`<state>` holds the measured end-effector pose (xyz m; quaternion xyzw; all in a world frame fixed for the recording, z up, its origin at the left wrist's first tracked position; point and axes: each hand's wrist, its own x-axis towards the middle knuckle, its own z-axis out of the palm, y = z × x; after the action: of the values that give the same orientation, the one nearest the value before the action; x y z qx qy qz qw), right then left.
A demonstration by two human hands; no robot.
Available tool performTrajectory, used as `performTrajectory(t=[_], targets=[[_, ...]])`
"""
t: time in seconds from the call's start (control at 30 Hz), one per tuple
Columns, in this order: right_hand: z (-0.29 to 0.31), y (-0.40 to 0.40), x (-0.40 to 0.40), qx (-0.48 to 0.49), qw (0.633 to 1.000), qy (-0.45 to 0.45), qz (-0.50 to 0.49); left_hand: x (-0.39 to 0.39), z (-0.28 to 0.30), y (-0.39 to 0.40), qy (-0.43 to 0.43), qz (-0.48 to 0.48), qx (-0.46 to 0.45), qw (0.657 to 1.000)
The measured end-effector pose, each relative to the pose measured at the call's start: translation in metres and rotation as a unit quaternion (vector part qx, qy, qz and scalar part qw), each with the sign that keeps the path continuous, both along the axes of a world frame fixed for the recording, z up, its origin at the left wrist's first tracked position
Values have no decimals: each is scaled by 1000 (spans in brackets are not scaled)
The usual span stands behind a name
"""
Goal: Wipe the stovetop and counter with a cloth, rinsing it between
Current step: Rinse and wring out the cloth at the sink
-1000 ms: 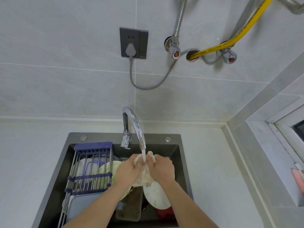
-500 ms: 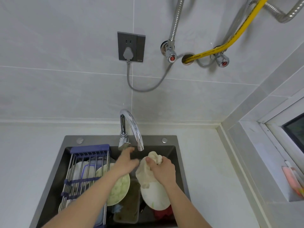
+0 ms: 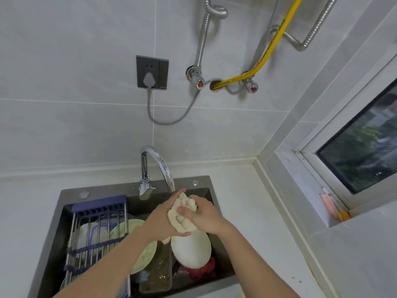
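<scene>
Head view is showing both hands wringing a bunched cream cloth [image 3: 182, 214] just under the curved chrome tap [image 3: 159, 163], above the dark sink [image 3: 64, 203] crowded with plates: the left hand [image 3: 163, 220] is wrapping its fingers round the cloth's lower part, the right hand [image 3: 204, 214] is clenching its top. No water stream is visible. Judging by this, the rinse step is ending; next, carrying the squeezed cloth to the pale surface [image 3: 247, 201] for wiping

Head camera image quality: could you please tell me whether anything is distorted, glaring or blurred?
Head view: wide-angle bending tilts the wall tiles and window; the chrome faucet carries bright glare; both hands gripping the cloth stay fairly sharp; the scene through the window looks smeared.
</scene>
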<state>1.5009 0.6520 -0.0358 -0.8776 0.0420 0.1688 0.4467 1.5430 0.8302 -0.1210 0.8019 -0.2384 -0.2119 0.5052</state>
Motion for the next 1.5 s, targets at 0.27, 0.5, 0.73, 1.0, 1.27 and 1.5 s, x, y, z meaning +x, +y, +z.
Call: performTrajectory(t=[0.27, 0.5, 0.73, 1.0, 1.27, 1.5], targets=[[12, -14, -23, -102, 990, -89, -31, 4, 11, -30, -53, 96, 151, 982], [-35, -68, -50, -393, 837, -346, 159, 2, 43, -35, 59, 101, 99, 988], [-38, -70, -7, -379, 784, -434, 230, 4, 86, -55, 116, 18, 115, 986], [8, -66, 34, -389, 741, -472, 276, 4, 118, -65, 122, -6, 157, 980], [28, -55, 33, -430, 770, -369, 294, 11, 114, -71, 16, -22, 356, 934], [30, -57, 30, -396, 853, -233, 248, 7, 99, -93, -86, 19, 479, 873]])
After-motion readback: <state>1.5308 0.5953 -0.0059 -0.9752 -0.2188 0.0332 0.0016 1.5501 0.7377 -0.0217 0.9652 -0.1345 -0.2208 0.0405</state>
